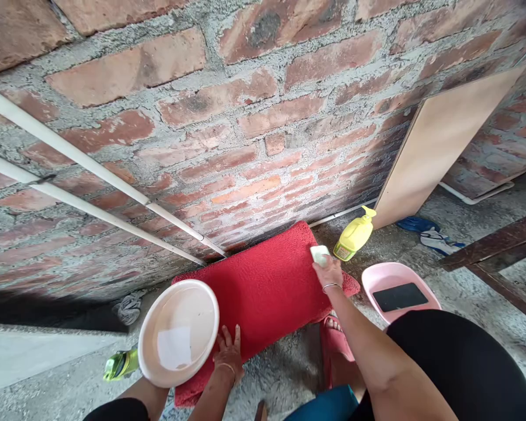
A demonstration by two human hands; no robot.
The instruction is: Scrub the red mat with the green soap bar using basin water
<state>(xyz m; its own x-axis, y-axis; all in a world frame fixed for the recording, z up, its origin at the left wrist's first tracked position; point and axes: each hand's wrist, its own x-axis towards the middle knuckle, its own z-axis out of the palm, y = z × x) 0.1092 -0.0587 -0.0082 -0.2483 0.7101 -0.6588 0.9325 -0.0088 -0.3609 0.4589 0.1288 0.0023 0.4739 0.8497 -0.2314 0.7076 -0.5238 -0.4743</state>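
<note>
Two hands: both work a red mat spread on a rough concrete floor at the foot of a bare brick wall.
Right hand: the right hand presses a pale soap bar onto the mat's far right corner, fingers curled and closed over the bar's near end.
Left hand: the left hand lies flat with fingers spread on the mat's near left edge, holding nothing, pinning the pile down.
Mat: it lies flat, its far edge against the wall's base, its near left corner partly under a white basin of water.
Doing it well: by the look of it, firm strokes drawn across the pile, with the flat hand kept as an anchor, would stop the mat creeping; the bar looks slippery, so a full-finger hold seems wiser than fingertips.
Edges: a yellow pump bottle leans just beside the soap hand; a pink tub sits near the right forearm; a sandalled foot rests at the mat's near right edge.
Open room: the mat's centre is bare, giving the freest path; leftward strokes end at the basin, which looks easy to knock.
Also seen: white pipes run slantwise along the wall, and a board leans at right.
</note>
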